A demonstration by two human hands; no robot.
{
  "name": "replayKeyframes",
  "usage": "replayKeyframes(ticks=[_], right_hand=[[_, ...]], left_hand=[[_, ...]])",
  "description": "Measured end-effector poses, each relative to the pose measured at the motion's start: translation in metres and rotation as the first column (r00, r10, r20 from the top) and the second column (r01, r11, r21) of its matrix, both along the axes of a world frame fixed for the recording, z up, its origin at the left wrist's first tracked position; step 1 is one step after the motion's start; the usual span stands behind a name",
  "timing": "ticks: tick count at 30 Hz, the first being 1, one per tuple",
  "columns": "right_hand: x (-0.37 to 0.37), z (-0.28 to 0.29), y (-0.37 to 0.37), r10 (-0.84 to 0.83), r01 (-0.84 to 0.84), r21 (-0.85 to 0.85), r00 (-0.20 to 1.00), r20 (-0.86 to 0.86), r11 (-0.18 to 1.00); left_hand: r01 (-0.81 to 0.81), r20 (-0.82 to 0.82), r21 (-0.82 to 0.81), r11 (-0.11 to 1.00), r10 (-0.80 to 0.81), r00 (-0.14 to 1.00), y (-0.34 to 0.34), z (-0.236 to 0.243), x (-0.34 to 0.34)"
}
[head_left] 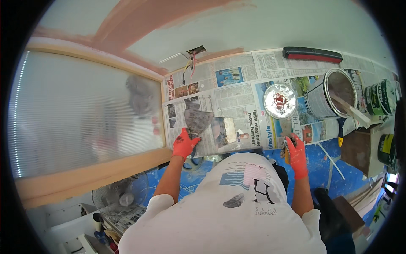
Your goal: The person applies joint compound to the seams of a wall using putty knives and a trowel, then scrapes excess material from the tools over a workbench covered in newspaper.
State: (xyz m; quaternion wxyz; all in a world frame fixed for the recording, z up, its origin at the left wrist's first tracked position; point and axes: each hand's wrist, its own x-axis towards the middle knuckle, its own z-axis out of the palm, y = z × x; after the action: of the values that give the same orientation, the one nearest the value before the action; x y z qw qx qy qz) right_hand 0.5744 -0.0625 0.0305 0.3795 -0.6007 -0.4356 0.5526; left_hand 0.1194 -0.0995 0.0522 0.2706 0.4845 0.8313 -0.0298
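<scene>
My left hand (184,144), in a red glove, is closed around a wide putty knife whose stained, fan-shaped blade (198,121) lies over the newspaper. In my right hand (297,155), also gloved in red, is a narrower putty knife (286,126) with a yellowish handle, held at the table's near edge. Beyond it sits a round metal lid (280,100) smeared with reddish-brown paste. Right of the lid stands an opened can (317,100) of brownish compound, with a flat wooden stick (354,113) leaning out. A pale rectangular plate (229,130) lies between my hands.
Newspaper (237,99) covers the table. A black-and-red bar-shaped tool (312,54) rests against the wall. At right are a green-and-white tub (377,99) and a yellow-and-black handled tool (341,133). Wires (191,67) hang from a wall opening. A wood-framed ribbed panel (89,114) borders the left.
</scene>
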Motion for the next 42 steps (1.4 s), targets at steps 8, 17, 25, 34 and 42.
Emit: replayKeyframes(ticks=[8,17,25,34,42], right_hand=[[0.004,-0.014,0.054,0.325,-0.337,0.258,0.942,0.087,0.906],[-0.053,0.022,0.09,0.422,-0.421,0.299,0.904,0.064,0.857],[-0.123,0.061,0.132,0.444,-0.389,0.422,0.896,-0.034,0.819],[-0.186,0.096,0.088,0.473,-0.379,0.303,0.806,-0.355,0.874],[-0.234,0.107,0.084,0.297,-0.356,0.764,0.928,0.224,0.538]], left_hand=[[-0.081,0.0,0.045,0.996,0.081,0.997,-0.006,0.023,0.011],[-0.426,0.714,0.102,0.899,0.232,0.66,-0.017,0.087,0.03],[-0.206,0.86,0.172,0.963,-0.044,0.509,-0.01,0.092,0.022],[-0.107,0.627,0.445,0.889,-0.224,0.746,-0.058,0.053,-0.03],[-0.313,0.668,0.55,0.775,-0.183,0.721,-0.086,0.0,-0.045]])
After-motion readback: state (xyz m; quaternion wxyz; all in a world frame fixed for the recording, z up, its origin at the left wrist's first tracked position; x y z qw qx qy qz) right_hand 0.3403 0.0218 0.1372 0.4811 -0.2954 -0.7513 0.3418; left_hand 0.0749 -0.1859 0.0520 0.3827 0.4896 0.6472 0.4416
